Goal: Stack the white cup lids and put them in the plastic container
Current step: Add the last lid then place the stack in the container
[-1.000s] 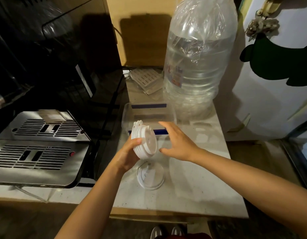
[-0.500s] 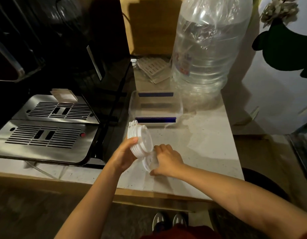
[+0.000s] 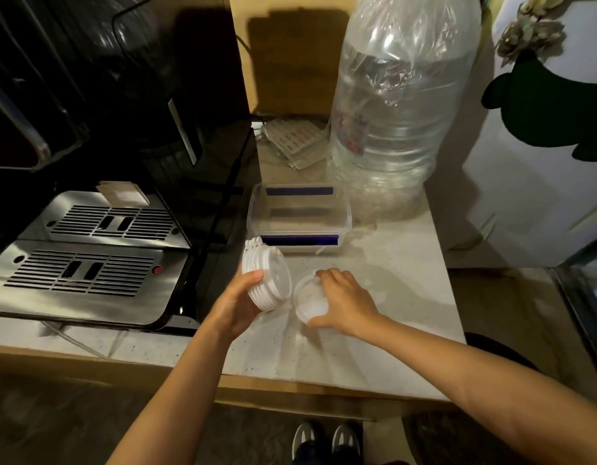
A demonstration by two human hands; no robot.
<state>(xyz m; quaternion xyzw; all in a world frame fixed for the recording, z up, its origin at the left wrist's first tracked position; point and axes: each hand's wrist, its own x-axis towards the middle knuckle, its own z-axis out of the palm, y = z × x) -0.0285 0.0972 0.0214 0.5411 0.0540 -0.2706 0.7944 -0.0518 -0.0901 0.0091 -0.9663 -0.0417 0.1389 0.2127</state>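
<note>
White cup lids (image 3: 267, 278), already nested into a stack, sit tilted on edge in the left hand (image 3: 235, 305), whose thumb and fingers curl around the stack's lower rim just above the counter (image 3: 391, 297). Just beside it, the right hand (image 3: 345, 302) grips a single lid (image 3: 307, 298) by its rim, fingers over the far side and thumb at the near side. The plastic container (image 3: 299, 218), clear with blue clips, stands open behind them, next to a large water bottle (image 3: 397, 112).
</note>
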